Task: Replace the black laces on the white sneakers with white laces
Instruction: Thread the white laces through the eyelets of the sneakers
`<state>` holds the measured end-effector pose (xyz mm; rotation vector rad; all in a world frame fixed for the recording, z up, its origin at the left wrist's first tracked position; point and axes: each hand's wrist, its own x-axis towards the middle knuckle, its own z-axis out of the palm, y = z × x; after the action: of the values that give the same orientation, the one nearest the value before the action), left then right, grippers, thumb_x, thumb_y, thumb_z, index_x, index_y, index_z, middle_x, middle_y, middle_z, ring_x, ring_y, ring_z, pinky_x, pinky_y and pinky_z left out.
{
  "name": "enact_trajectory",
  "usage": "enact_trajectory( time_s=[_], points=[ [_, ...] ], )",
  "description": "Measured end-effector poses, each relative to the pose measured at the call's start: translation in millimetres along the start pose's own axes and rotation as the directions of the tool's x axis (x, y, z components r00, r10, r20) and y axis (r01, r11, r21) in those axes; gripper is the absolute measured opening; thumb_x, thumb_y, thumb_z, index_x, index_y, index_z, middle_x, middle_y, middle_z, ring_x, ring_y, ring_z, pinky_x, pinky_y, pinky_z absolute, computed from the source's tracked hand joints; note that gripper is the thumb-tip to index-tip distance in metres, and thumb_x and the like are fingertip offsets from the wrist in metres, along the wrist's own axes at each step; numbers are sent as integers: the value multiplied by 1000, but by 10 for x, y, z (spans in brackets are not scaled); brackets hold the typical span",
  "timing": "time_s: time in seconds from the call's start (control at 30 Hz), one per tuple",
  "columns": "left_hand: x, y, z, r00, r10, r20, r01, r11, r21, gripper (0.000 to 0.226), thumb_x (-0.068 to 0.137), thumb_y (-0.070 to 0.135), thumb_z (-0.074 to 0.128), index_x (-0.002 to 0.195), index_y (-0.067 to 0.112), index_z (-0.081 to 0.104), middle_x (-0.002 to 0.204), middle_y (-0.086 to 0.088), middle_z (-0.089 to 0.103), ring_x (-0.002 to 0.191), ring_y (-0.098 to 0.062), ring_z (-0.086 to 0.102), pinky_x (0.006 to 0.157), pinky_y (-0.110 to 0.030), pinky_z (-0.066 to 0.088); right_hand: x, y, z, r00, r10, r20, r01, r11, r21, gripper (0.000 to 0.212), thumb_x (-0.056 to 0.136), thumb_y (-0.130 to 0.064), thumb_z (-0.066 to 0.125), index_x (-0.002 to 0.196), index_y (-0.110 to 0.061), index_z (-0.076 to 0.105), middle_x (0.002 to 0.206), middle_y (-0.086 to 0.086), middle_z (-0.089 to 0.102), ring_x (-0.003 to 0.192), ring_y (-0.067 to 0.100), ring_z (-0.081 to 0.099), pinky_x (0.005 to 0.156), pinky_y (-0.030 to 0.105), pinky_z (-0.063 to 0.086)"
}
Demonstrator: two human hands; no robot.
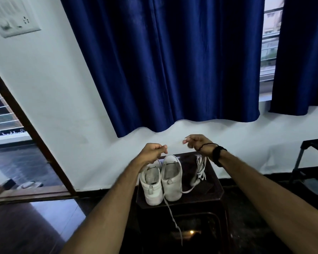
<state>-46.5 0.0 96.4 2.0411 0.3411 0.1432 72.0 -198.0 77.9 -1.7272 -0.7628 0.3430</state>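
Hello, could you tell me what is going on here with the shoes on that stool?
A person is relacing a pair of white sneakers that stand side by side on a dark stool. The left hand pinches a white lace above the shoes; its loose end trails off the stool's front edge. The right hand, raised beside it, holds a bunch of white laces hanging from it. No black laces are visible on the shoes.
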Motion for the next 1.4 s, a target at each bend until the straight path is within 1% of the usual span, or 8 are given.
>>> enact_trajectory(
  time_s=[0.13,0.23,0.33,0.47,0.83,1.03,1.2,1.4],
  points=[
    [2,-266,-108,997,-73,-38,71,996,-44,29,95,34,62,83,9,70,56,6,51,52,-8,37,47,-19,30,44,160,-133,975,102,-198,-100,995,20,27,94,1,46,78,-12,63,88,3,65,69,13,53,54,14,39],
    [0,-266,-48,997,-26,-67,21,997,-69,24,93,25,66,83,4,71,56,9,63,53,0,52,51,-10,39,43,214,-43,976,207,66,-158,884,-441,24,86,-5,60,108,-10,67,111,7,66,98,21,61,83,27,51],
    [103,-220,116,999,43,-34,-41,998,50,20,84,31,76,74,14,75,72,0,74,70,-6,62,70,-21,46,77,223,266,941,177,287,-107,964,-243,63,84,6,64,141,-7,40,132,10,56,118,21,54,103,37,45],
    [285,-210,244,991,24,-134,-6,991,134,29,73,41,82,64,15,74,75,-13,72,65,-11,57,67,-25,45,163,160,532,935,80,347,-102,994,44,42,92,4,55,133,-3,47,93,3,63,78,10,59,70,22,45],
    [422,-538,260,966,-133,-223,102,984,-145,41,80,42,76,78,2,73,54,5,59,47,-5,44,47,-14,36,343,523,480,996,34,-77,-34,999,-2,12,91,-23,65,87,-20,76,74,-1,73,64,5,59,65,22,47],
    [492,-832,496,937,-10,-349,250,717,651,43,66,64,57,77,24,68,101,3,66,106,-23,52,92,-38,39,496,704,499,977,119,-175,-124,992,-18,3,80,-18,75,80,-19,77,71,-5,74,75,4,70,75,17,53],
    [423,-864,708,904,113,-412,278,577,768,37,78,33,62,109,15,64,124,-3,55,121,-26,41,96,-44,29,536,747,572,976,130,-177,-159,973,-164,8,77,-20,73,73,-26,76,70,-18,72,75,-8,65,70,10,48],
    [273,-760,842,884,268,-383,208,509,835,13,74,27,66,81,19,72,93,1,69,99,-23,58,88,-47,32,622,830,648,986,41,-160,-82,961,-265,16,86,-8,60,80,-20,67,73,-12,73,77,1,67,66,15,46]
  ],
)
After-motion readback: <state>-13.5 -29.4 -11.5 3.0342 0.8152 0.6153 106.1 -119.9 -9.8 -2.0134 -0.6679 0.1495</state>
